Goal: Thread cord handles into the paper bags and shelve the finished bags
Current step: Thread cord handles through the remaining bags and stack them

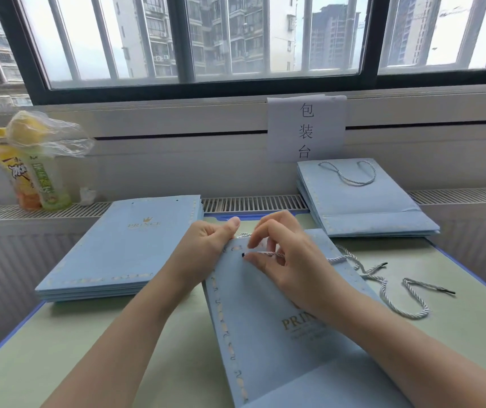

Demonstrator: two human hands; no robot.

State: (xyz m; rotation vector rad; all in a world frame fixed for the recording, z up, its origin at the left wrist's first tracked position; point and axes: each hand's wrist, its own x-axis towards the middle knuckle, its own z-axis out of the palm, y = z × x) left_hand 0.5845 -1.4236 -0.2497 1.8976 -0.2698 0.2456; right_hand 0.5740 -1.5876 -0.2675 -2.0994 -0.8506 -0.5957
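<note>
Threading the cord (268,254) comes down to its black tip, which sits right at the hole near the top edge of the bag (265,313) lying flat on the desk (59,343). The right hand (283,254) pinches the cord just behind that tip, thumb and fingers closed on it, so the grip is clamped on the cord and not slack. The left hand (206,245), just to the left of that grip, curls over the bag's top corner with the thumb on top, clamped on the paper to steady it.

To do this well, I judge the pinch should stay close to the tip so the stiff end does not bend away from the hole; the left hand should lift the front layer only slightly, enough to let the tip pass without creasing the paper. Whether the tip is already inside the hole cannot be told, since the fingers cover part of it. The cord trails off to the right of the grip, across the bag's edge.

Further right lies a loose cord (406,301) on the desk, well apart from the hands, likely for the next handle. Beyond the grip and to its right sits a stack of bags with a cord handle (365,201) showing on top, seemingly finished. To the left of the grip is a stack of bags with bare holes (118,248). Far left, by the window, stand two drink bottles (32,178) with a plastic wrapper over them.
</note>
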